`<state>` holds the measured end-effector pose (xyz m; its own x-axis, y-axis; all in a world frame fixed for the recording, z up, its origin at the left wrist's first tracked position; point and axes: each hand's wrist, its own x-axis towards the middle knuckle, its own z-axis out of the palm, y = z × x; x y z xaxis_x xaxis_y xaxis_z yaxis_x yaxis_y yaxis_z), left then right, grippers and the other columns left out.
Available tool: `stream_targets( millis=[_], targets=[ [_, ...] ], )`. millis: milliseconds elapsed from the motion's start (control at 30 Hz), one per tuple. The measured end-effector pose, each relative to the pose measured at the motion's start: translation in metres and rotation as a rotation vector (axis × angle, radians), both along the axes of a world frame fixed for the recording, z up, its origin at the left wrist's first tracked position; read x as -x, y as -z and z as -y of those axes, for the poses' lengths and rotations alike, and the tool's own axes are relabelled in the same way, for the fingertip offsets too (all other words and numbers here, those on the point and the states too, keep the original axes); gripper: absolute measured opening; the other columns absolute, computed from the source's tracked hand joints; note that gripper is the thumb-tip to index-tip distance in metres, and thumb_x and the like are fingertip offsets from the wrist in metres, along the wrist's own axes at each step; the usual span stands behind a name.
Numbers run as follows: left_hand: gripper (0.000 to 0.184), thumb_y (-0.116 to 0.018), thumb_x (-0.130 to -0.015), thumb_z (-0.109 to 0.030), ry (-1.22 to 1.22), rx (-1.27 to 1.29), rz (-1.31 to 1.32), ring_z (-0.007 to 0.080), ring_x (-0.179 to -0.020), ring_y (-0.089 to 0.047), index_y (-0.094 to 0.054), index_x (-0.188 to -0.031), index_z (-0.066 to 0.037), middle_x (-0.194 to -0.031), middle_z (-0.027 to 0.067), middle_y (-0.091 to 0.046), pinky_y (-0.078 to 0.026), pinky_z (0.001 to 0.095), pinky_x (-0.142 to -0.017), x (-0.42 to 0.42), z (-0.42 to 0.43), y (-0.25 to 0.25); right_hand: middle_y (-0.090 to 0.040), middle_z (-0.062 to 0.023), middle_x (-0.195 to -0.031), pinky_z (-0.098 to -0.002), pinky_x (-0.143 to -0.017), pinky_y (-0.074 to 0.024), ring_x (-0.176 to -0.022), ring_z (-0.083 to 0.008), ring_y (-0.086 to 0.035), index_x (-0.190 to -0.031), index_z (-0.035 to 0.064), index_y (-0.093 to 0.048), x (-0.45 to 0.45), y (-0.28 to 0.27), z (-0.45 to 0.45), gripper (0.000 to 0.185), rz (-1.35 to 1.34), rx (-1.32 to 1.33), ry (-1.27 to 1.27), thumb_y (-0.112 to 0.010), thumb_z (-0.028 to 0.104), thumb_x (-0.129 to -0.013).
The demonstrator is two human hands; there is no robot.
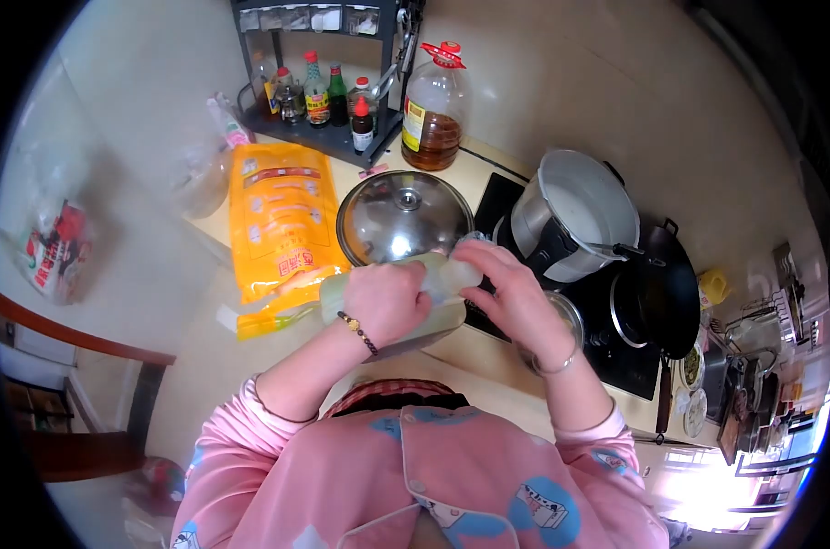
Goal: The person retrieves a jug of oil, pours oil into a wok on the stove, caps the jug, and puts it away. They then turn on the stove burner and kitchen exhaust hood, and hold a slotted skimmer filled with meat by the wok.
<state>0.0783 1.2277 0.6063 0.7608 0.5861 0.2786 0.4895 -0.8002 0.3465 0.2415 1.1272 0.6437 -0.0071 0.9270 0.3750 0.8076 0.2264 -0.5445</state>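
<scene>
- Near the centre of the frame, the left hand (388,300) is curled over a pale green box-like thing (433,334); its fingertips are hidden, so I cannot tell what it grips.
- Just right of it, the right hand (517,293) pinches a whitish translucent item (461,274) between thumb and bent fingers, at the green thing's upper right.
- Just above the hands, a domed metal lid (406,215) lies on the surface (479,352).
- Left of centre, an orange bag (282,215) lies flat.
- Right of centre stand a large pot (584,206) and a black wok (662,302).
- At upper centre, an oil jug (433,114) stands beside a bottle rack (337,142).
</scene>
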Motion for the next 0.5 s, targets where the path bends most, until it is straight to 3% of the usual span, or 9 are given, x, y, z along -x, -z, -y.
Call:
stream_targets(
  millis=[167,267,333,367,433,500],
  targets=[
    [0.015,-0.055,-0.068,-0.022,0.001,0.025,0.004,0.0312,-0.054,-0.058,-0.055,-0.068,-0.007,-0.059,0.0138,-0.058,-0.047,0.0417,-0.05,0.001,0.0,0.0,-0.056,-0.0157,-0.108,-0.0361,-0.086,-0.0443,-0.101,-0.0327,-0.053,-0.102,0.0024,-0.055,-0.008,-0.01,-0.013,0.04,0.058,0.121,-0.182,-0.069,0.002,-0.064],
    [0.016,-0.054,-0.069,-0.022,0.0,0.048,-0.022,0.0316,-0.055,-0.059,-0.056,-0.069,-0.007,-0.06,0.0143,-0.058,-0.047,0.0425,-0.052,0.001,0.0,-0.004,-0.061,-0.0142,-0.094,-0.035,-0.078,-0.0477,-0.089,-0.0311,-0.058,-0.105,0.0048,-0.056,-0.006,-0.012,-0.016,0.041,0.125,0.033,-0.156,-0.071,0.006,-0.066],
    [0.016,-0.053,-0.069,-0.023,-0.006,0.073,-0.063,0.0315,-0.056,-0.059,-0.056,-0.071,-0.007,-0.061,0.0145,-0.059,-0.047,0.0432,-0.054,0.001,0.001,-0.006,-0.062,-0.0139,-0.075,-0.037,-0.067,-0.0492,-0.071,-0.0315,-0.061,-0.105,0.0056,-0.057,-0.003,-0.015,-0.017,0.038,0.182,0.198,-0.008,-0.069,0.019,-0.072],
    [0.016,-0.053,-0.069,-0.023,-0.007,0.073,-0.059,0.0315,-0.056,-0.059,-0.056,-0.071,-0.007,-0.061,0.0145,-0.059,-0.047,0.0432,-0.054,0.001,0.001,-0.006,-0.062,-0.0139,-0.075,-0.037,-0.067,-0.0492,-0.071,-0.0315,-0.061,-0.105,0.0056,-0.057,0.0,-0.014,-0.018,0.038,0.186,0.199,-0.01,-0.069,0.019,-0.072],
    [0.017,-0.053,-0.07,-0.023,-0.004,0.076,-0.067,0.031,-0.058,-0.06,-0.057,-0.073,-0.007,-0.062,0.0142,-0.06,-0.047,0.0431,-0.055,0.002,0.001,-0.005,-0.063,-0.0153,-0.072,-0.0392,-0.062,-0.0492,-0.068,-0.0339,-0.061,-0.105,0.0057,-0.058,0.004,-0.008,-0.023,0.042,0.399,0.307,0.207,-0.064,0.034,-0.076],
    [0.018,-0.053,-0.07,-0.024,-0.006,0.079,-0.067,0.0309,-0.058,-0.06,-0.057,-0.074,-0.007,-0.062,0.014,-0.06,-0.047,0.0431,-0.055,0.002,0.001,-0.004,-0.062,-0.0152,-0.074,-0.0388,-0.062,-0.0489,-0.069,-0.0328,-0.061,-0.106,0.0055,-0.057,0.001,-0.004,-0.026,0.042,0.375,0.323,0.225,-0.062,0.035,-0.077]
  ],
)
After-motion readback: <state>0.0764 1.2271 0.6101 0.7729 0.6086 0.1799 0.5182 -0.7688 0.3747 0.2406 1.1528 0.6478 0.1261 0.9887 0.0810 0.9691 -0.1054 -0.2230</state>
